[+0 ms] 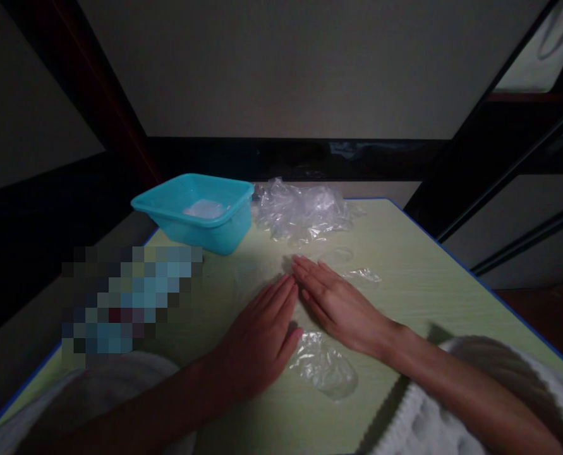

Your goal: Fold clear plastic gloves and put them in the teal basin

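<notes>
My left hand [262, 335] lies flat, palm down, over the middle of the table, its fingers stretched out toward the fingertips of the other hand. Beside it, my right hand [335, 303] is also flat with straight fingers, resting on or just above clear plastic. A crumpled transparent piece [326, 366] lies between my wrists, near my left thumb. Another thin clear piece [364, 275] shows just beyond my right hand. What lies under the palms is hidden.
A turquoise basin [205, 234] with something whitish inside stands at the back left of the pale green table [423, 303]. A heap of crumpled clear plastic [304, 212] is right of it. A pixelated area covers the left edge. A wall panel rises behind.
</notes>
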`<state>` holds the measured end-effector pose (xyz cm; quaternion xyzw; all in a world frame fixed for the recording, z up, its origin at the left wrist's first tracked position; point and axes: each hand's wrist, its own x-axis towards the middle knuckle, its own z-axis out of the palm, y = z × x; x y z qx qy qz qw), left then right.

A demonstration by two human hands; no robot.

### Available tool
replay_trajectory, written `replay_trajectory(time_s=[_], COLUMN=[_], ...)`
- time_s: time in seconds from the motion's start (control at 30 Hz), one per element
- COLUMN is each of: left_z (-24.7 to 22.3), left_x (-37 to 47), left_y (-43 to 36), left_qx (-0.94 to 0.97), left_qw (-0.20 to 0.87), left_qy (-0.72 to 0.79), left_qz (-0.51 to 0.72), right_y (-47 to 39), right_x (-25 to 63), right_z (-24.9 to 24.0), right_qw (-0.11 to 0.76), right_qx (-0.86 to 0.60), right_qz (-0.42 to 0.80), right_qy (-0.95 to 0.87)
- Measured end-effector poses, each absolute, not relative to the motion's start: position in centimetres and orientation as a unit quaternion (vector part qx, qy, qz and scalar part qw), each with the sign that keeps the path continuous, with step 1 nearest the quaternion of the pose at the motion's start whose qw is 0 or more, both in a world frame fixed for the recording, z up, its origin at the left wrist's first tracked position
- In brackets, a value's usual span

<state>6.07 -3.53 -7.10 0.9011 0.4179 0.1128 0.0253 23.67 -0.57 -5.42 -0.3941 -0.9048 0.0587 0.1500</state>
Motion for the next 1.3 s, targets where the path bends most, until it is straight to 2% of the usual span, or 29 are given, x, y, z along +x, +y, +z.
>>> replay_trajectory(time_s=[0.17, 0.57, 1.3], left_z=[-7.5, -7.3, -7.4], left_x=[6.4, 6.2, 6.0], left_y=[-3.7, -3.7, -3.7], left_qx=[0.904, 0.901, 0.901], left_qw=[0.048, 0.031, 0.027], left_qy=[0.414, 0.427, 0.428], left_qz=[0.091, 0.064, 0.068], right_y=[-0.7, 0.4, 2.6], right_x=[23.5, 25.2, 29.1], right_z=[-6.7, -7.0, -7.7], right_qw=[0.12, 0.044, 0.048], right_qx=[-0.398, -0.482, -0.598], right_qz=[0.097, 0.036, 0.015], right_qy=[-0.904, -0.874, -0.8])
